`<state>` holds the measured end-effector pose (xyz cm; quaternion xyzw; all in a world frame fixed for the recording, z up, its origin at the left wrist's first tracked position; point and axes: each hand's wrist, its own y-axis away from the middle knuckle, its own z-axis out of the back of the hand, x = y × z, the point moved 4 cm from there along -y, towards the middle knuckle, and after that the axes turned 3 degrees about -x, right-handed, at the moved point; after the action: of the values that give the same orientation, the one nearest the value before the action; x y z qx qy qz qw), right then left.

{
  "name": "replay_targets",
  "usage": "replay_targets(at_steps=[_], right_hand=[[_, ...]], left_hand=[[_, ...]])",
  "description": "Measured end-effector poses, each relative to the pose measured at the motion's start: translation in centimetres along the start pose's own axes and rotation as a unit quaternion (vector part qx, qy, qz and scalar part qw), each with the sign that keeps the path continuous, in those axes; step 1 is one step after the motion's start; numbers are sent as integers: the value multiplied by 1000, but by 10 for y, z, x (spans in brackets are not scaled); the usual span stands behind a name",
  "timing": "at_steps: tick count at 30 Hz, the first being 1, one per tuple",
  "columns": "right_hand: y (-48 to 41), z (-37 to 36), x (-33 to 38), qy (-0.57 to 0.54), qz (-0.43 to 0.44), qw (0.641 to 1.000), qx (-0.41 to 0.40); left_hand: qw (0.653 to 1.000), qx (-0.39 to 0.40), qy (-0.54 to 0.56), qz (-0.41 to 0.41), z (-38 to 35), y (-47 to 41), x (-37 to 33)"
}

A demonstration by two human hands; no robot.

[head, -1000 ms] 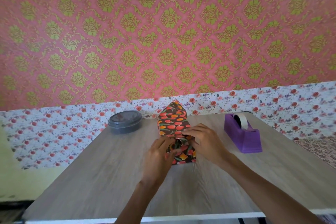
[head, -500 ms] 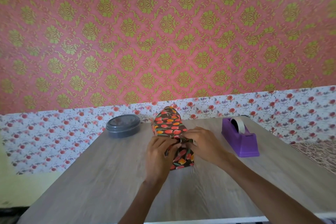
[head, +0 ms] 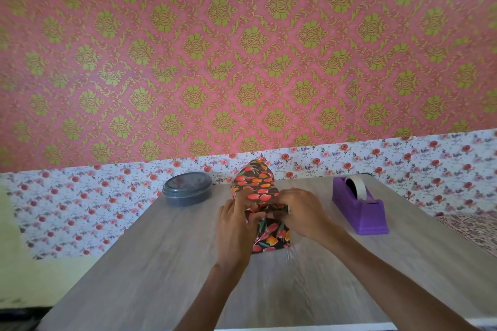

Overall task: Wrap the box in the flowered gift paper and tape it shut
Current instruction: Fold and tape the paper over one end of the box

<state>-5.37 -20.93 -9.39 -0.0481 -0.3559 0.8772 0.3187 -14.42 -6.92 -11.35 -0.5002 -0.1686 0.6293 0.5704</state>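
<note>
The box (head: 255, 185) lies lengthwise in the middle of the wooden table (head: 150, 263), covered in dark gift paper printed with red and orange flowers. Its far end rises to a folded point. My left hand (head: 234, 228) grips the near left side, fingers curled over the folded paper. My right hand (head: 301, 212) comes in from the right and pinches the paper flap at the near end of the box top. The two hands' fingertips meet over the fold and hide it. A purple tape dispenser (head: 359, 205) with a roll of clear tape stands to the right.
A round grey lidded container (head: 187, 189) sits at the back left of the table. The table's far edge runs along a flowered wall. A patterned cloth (head: 473, 231) lies off the right side.
Both hands have stayed on the near end of the box, the fingers working the fold closer together. The view has shifted slightly; the box has barely moved.
</note>
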Motion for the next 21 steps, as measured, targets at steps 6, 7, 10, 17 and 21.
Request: replay_targets(at_steps=[6,7,10,17,21], right_hand=[[-2,7,10,15,8,1000,3],[-2,8,11,22,11,1000,8],[-2,9,13,31,10,999,20],[-6,9,15,26,-8,999,22],[-8,5,14,23,-11,999,41]], left_hand=[[991,-43,-96,-80,6,2,-6],[990,-47,-102,-90,6,2,-7],[988,-45,-123,-84,5,0,-6],[991,-85,-56,-90,7,-8,-9],[999,-46,-15,-17,10,-20,-7]])
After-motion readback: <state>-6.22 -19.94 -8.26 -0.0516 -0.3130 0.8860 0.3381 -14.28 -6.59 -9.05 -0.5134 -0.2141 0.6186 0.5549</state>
